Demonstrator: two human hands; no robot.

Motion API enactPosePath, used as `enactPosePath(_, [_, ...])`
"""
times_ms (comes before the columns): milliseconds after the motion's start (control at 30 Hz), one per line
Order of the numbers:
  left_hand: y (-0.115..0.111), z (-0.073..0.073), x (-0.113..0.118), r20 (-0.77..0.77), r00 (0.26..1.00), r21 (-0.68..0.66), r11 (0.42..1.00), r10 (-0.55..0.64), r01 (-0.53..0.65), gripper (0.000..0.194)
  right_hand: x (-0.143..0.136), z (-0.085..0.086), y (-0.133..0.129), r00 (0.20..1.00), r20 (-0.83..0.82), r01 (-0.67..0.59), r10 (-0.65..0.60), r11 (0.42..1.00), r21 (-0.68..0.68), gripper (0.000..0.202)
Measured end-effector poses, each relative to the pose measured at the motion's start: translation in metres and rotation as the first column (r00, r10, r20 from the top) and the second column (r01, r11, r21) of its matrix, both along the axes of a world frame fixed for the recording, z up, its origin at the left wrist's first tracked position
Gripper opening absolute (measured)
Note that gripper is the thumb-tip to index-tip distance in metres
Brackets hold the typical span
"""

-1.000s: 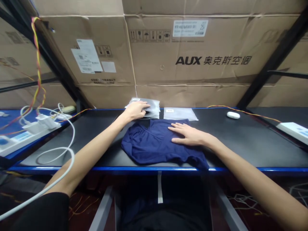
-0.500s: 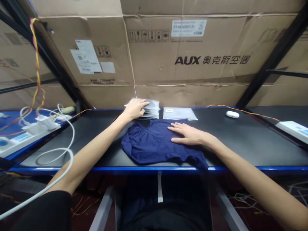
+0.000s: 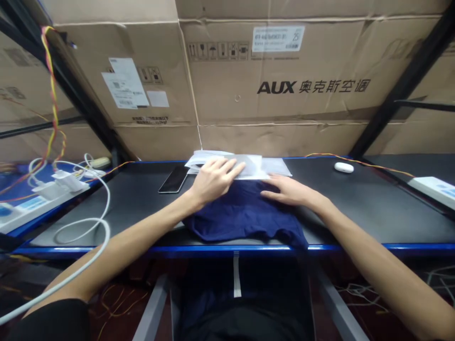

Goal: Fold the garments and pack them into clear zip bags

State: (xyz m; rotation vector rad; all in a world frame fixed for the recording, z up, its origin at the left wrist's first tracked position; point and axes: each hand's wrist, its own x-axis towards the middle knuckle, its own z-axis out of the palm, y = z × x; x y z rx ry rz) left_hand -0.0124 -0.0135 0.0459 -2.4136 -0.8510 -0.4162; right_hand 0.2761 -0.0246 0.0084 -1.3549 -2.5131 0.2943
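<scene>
My left hand (image 3: 216, 179) is closed on a frosted plastic bag (image 3: 254, 166), which lies over the back part of a dark blue garment (image 3: 238, 218). Behind that hand is the stack of similar bags (image 3: 199, 158). My right hand (image 3: 289, 189) rests on the garment's right side, thumb stretched out, its fingertips at the bag's lower right corner. Another flat bag (image 3: 279, 166) lies behind it, partly covered. The garment is spread and wrinkled, with one corner hanging at the table's front edge.
A phone (image 3: 173, 180) lies left of the bags on the black table mat (image 3: 355, 213). A small white case (image 3: 343, 167) is at the right. Power strips (image 3: 42, 199) with white cables (image 3: 103, 222) stand at the left. Large cardboard boxes (image 3: 313, 113) form the back wall.
My left hand has come forward and right from the stack, bringing a bag over the garment. The phone now shows. My right hand has shifted slightly right, its fingers meeting the bag's corner.
</scene>
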Motion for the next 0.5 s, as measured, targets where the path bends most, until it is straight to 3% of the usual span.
enactPosePath(133, [-0.015,-0.029,0.017,-0.12,0.99,-0.141,0.988,-0.081,0.064,0.052,0.007,0.002,0.004,0.997,0.058,-0.058,0.057,0.998,0.011,0.039])
enactPosePath(200, [-0.014,-0.035,0.019,-0.143,0.984,-0.227,0.971,-0.105,0.07,0.053,0.007,0.004,0.003,0.995,0.064,-0.077,0.078,0.997,-0.017,0.032])
enactPosePath(267, [-0.01,-0.032,0.015,-0.138,0.978,-0.303,0.947,-0.153,0.105,0.054,0.006,0.006,0.001,0.996,0.055,-0.073,0.075,0.997,-0.031,0.032])
enactPosePath(400, [-0.001,-0.01,-0.013,-0.121,0.931,-0.43,0.864,-0.345,0.264,0.06,0.005,0.008,-0.002,0.996,0.031,-0.084,0.085,0.995,-0.047,0.036])
enactPosePath(500, [0.004,-0.001,-0.043,-0.076,0.933,-0.479,0.834,-0.353,0.276,0.069,0.006,0.007,0.0,0.995,0.022,-0.096,0.097,0.995,-0.042,0.037])
